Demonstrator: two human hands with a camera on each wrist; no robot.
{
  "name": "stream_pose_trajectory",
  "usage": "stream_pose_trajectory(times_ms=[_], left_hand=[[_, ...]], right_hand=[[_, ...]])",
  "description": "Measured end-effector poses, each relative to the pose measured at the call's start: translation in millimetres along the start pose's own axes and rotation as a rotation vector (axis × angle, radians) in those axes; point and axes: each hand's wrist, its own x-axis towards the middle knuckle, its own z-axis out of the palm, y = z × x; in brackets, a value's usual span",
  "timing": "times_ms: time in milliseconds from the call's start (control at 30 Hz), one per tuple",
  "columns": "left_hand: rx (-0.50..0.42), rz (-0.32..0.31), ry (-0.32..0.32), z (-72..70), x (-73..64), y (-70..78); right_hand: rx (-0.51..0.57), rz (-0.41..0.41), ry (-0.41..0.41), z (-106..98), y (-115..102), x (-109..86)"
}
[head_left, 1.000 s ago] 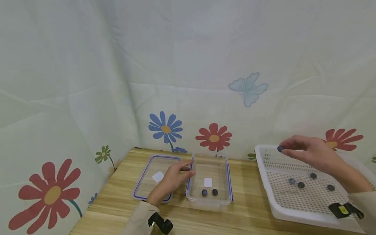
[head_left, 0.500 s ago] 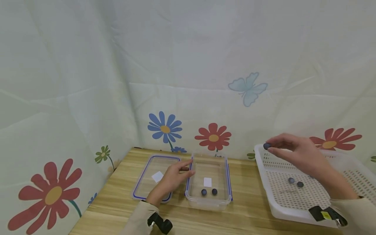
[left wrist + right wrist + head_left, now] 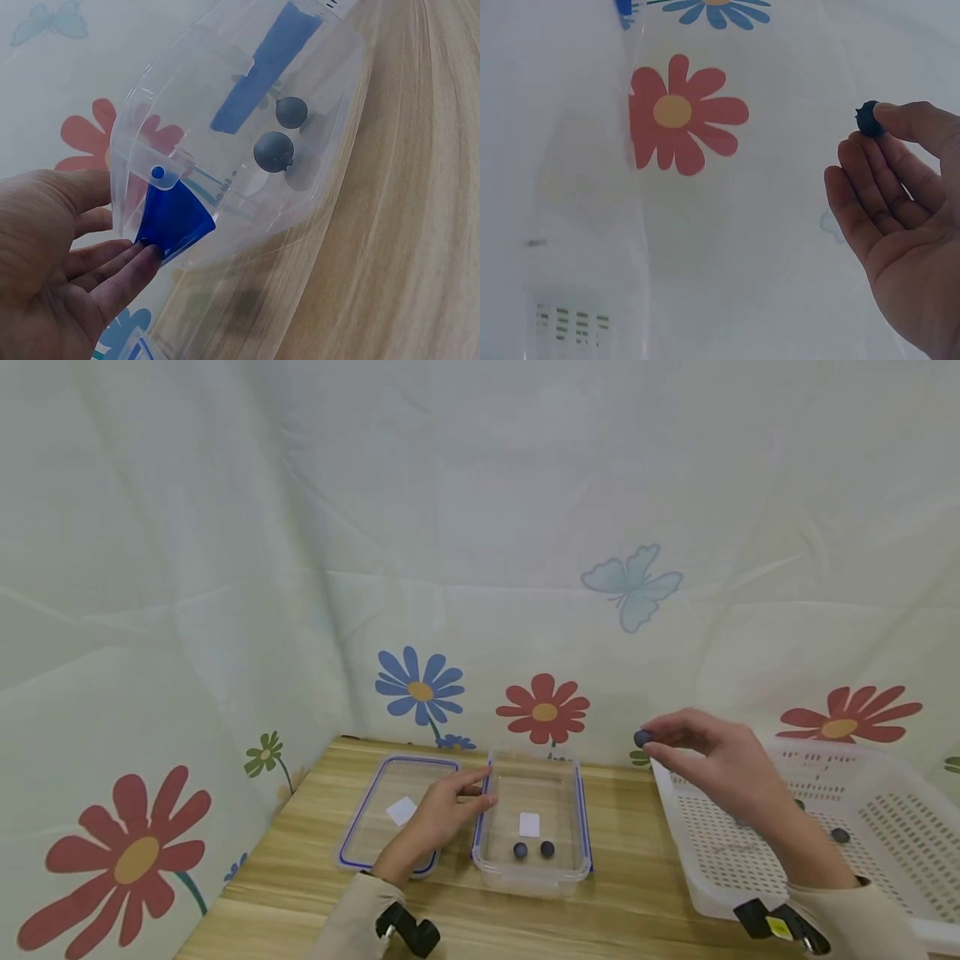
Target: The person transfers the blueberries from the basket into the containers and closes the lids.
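A blueberry (image 3: 642, 738) is pinched between the thumb and fingertips of my right hand (image 3: 718, 762), held up by the basket's left rim. The right wrist view shows the same blueberry (image 3: 869, 118) with its crown facing outward. To the left, a clear plastic box (image 3: 531, 870) with blue latches stands on the table. Two blueberries, one (image 3: 521, 851) beside the other (image 3: 547, 849), lie near its front end. The fingers of my left hand (image 3: 435, 817) touch the box's left side; in the left wrist view, fingertips rest against a hanging blue latch (image 3: 174, 221).
A white perforated basket (image 3: 705, 893) stands on the right with a few blueberries in it, partly hidden by my right arm. The box's lid (image 3: 360, 827), edged in blue, lies left of the box on the wooden table (image 3: 626, 843). A flowered curtain (image 3: 480, 527) hangs behind.
My right hand has carried the blueberry leftward from above the basket to just past its left rim. My left hand and the box have stayed where they were.
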Motion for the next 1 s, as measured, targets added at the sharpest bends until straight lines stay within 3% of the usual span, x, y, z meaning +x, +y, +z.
stream_pose_trajectory(times_ms=[467, 700, 1000], left_hand=[[-0.003, -0.001, 0.002, -0.3, 0.2, 0.4], [0.001, -0.002, 0.006, 0.8, 0.0, 0.2], [0.007, -0.001, 0.010, 0.2, 0.2, 0.4]], right_hand=[[0.200, 0.082, 0.012, 52.9, -7.2, -6.4], [0.291, 0.162, -0.036, 78.8, -9.0, -9.0], [0.385, 0.188, -0.099, 105.9, -6.9, -11.7]])
